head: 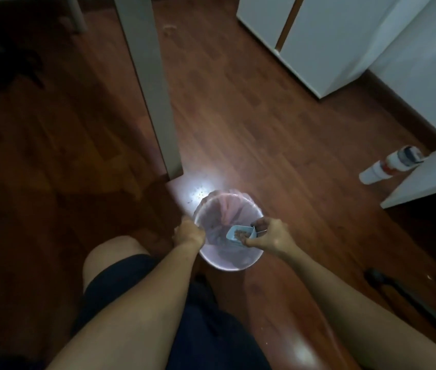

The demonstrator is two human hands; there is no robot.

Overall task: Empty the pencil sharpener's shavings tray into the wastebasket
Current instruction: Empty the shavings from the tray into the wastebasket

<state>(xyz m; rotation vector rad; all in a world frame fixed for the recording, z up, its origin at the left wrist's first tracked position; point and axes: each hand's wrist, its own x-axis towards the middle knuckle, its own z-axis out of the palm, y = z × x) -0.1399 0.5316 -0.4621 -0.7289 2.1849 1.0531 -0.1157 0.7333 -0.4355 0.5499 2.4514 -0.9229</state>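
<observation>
Left hand (189, 233) grips bin (227, 263) rim; right hand (267, 235) pinches tray (239, 233) end over bin; tray looks light, stiff; shavings still inside.

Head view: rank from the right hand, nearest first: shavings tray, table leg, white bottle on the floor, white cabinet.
From the right hand:
1. shavings tray, held in it, over the wastebasket
2. table leg, up-left, foot just beyond the basket
3. white bottle, lying far right
4. white cabinet, top right
</observation>
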